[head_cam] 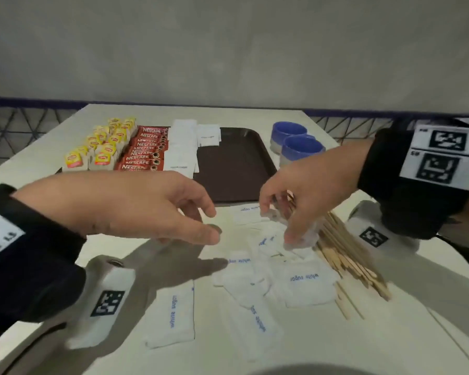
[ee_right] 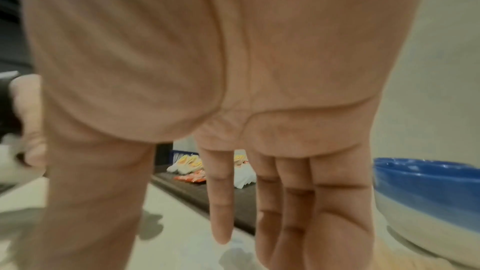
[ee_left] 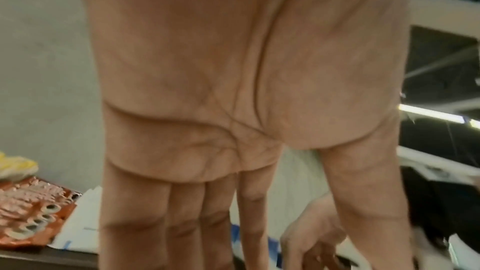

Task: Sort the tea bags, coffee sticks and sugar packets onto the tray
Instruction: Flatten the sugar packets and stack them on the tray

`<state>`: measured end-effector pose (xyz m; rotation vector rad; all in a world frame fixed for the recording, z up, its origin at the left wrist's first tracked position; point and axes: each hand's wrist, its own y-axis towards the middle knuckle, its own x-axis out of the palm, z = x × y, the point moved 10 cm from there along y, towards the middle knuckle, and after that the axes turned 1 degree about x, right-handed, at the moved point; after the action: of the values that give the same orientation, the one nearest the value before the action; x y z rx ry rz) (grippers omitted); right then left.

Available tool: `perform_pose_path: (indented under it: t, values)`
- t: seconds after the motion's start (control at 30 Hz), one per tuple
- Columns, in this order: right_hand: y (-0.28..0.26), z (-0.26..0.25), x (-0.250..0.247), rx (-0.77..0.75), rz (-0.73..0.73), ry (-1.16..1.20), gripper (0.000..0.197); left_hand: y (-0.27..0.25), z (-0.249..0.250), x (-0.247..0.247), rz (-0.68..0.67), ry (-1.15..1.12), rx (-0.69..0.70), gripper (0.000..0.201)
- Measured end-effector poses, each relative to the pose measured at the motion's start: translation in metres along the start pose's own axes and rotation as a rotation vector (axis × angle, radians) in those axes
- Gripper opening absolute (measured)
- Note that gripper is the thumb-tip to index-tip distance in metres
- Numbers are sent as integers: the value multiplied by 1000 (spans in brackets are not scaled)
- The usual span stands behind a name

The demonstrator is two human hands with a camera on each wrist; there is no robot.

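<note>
A dark brown tray point(head_cam: 233, 169) lies at the far middle of the table. Its left part holds rows of yellow tea bags point(head_cam: 103, 147), red coffee sticks point(head_cam: 144, 152) and white sugar packets point(head_cam: 182, 147). Several loose sugar packets point(head_cam: 303, 282) lie scattered on the table in front of the tray. My right hand point(head_cam: 278, 223) points down over the far side of this pile. Its fingers point(ee_right: 285, 202) are straight and hold nothing. My left hand point(head_cam: 213, 226) hovers left of the pile, and its straight fingers point(ee_left: 182, 223) are also empty.
A heap of wooden stirrers point(head_cam: 347, 255) lies right of the loose packets. Two blue bowls point(head_cam: 295, 142) stand right of the tray, and one bowl point(ee_right: 426, 192) is close to my right hand. A grey wall rises behind the table's far edge.
</note>
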<state>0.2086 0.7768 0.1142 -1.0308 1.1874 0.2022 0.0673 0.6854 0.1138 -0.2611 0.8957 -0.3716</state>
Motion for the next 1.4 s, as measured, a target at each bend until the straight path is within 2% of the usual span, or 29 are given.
perform_pose_path:
  t: [0.13,0.23,0.33,0.47,0.57,0.63,0.73,0.83,0.9,1.0,1.17,1.3,1.4]
  values:
    - [-13,-12,35,20,-58,-218,83,-30,-25,19,-42,180,-245,102]
    - [-15,-27,39,-5,-18,-256,85,-50,-30,47,-110,228,-359,115]
    - [-18,-42,35,-5,16,-280,83,-51,-18,66,-88,266,-327,107]
    - [-22,-54,33,13,64,-318,71,-34,3,66,91,352,-205,78]
    - [-24,-56,33,17,101,-307,62,-29,3,62,141,310,-209,70]
    - [-27,-54,33,27,131,-265,56,-29,2,61,160,284,-215,86]
    - [-34,-51,29,40,208,-180,46,-30,6,70,141,295,-212,121]
    - [-37,-48,36,69,208,-156,48,-28,19,87,106,347,-190,134]
    - [-36,-47,48,87,148,-155,65,-26,28,95,92,411,-186,125]
    - [-37,-44,61,120,67,-91,84,-23,36,95,140,464,-201,98]
    - [-35,-54,60,125,142,-2,67,-20,39,81,268,468,-171,62]
    - [-33,-67,53,113,234,-83,41,-19,43,81,320,527,-139,48]
    - [-33,-72,51,137,238,-39,30,-18,49,80,352,555,-105,28]
